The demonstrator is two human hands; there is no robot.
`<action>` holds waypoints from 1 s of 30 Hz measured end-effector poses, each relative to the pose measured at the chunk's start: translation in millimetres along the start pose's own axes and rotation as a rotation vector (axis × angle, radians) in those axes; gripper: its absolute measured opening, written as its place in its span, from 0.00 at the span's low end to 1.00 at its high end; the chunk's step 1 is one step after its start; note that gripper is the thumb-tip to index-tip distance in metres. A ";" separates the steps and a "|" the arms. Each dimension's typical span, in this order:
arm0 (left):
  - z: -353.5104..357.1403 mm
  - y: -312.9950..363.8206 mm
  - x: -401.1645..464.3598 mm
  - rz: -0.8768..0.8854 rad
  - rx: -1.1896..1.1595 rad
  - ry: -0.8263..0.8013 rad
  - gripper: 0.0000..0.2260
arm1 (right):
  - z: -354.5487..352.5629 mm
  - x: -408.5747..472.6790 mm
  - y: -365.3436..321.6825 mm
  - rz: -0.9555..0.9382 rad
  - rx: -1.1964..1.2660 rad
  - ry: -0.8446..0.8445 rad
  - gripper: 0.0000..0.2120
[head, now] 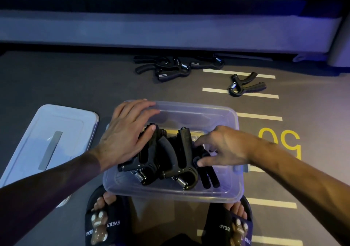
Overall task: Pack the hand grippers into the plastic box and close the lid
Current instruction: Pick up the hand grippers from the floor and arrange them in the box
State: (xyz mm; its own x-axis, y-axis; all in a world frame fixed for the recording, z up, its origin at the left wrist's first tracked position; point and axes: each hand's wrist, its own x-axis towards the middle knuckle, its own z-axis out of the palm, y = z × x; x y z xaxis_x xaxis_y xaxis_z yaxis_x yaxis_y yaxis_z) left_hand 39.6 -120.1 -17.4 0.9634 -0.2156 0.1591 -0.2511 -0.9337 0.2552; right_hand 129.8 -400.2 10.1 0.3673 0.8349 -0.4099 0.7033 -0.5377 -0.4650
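Inside the plastic box [217, 113], you are arranging hand grippers [181, 156]: stiff, springy, likely awkward, so take them by the padded handles. Your left hand [126, 132] is pressing flat, fingers relaxed; your right hand [225, 147] is pinching one. Beyond the box, loose grippers [170, 66] are waiting; left of it, the lid [56, 132] is lying.

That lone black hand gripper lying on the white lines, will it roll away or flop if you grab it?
Probably not. The lone hand gripper lies flat with two spread handles, so it should slide, not roll. Its frame looks like hard plastic, so likely stiff. The metal spring suggests the handles squeeze together when gripped.
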 end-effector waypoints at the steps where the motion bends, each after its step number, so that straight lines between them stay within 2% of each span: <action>1: 0.4 0.1 0.0 0.003 0.000 -0.001 0.17 | -9.7 0.5 1.5 0.003 0.030 0.049 0.21; 5: 0.8 -0.4 1.9 0.012 -0.004 0.000 0.17 | -57.2 5.0 24.7 0.123 0.305 0.420 0.11; 7: 1.7 -1.4 2.9 0.015 -0.013 0.001 0.17 | -70.8 13.6 49.6 0.249 0.438 0.620 0.08; 9: 2.7 -2.4 3.2 0.016 -0.024 0.002 0.16 | -71.2 24.9 87.9 0.416 0.454 0.735 0.07; 11: 3.4 -2.8 3.2 0.016 -0.030 0.002 0.16 | -61.3 37.1 129.1 0.611 0.418 0.730 0.06; 14: 4.1 -2.9 4.9 0.013 -0.046 0.006 0.16 | -38.0 53.4 184.3 0.840 0.310 0.525 0.11; 17: 4.3 -3.9 7.2 0.003 -0.059 0.007 0.16 | -23.4 62.4 207.9 0.958 0.415 0.453 0.17; 20: 4.4 -4.8 8.0 -0.001 -0.067 -0.005 0.17 | -11.2 66.5 216.4 0.973 0.349 0.466 0.21; 24: 4.0 -3.9 8.3 -0.009 -0.072 -0.015 0.17 | -2.0 65.6 209.3 0.862 0.187 0.470 0.20; 28: 2.7 -2.6 8.5 -0.008 -0.067 -0.008 0.17 | 4.9 55.0 206.4 0.804 0.218 0.444 0.23; 30: 2.1 -1.4 8.8 -0.010 -0.070 0.005 0.17 | 5.8 50.8 205.7 0.784 0.218 0.426 0.21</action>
State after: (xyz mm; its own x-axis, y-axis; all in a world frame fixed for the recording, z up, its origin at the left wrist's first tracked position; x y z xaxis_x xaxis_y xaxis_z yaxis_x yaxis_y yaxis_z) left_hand 48.7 -121.3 -18.4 0.9655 -0.2045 0.1611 -0.2473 -0.9137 0.3225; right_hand 289.6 -469.2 -110.9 0.9145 0.1708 -0.3667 0.0434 -0.9427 -0.3308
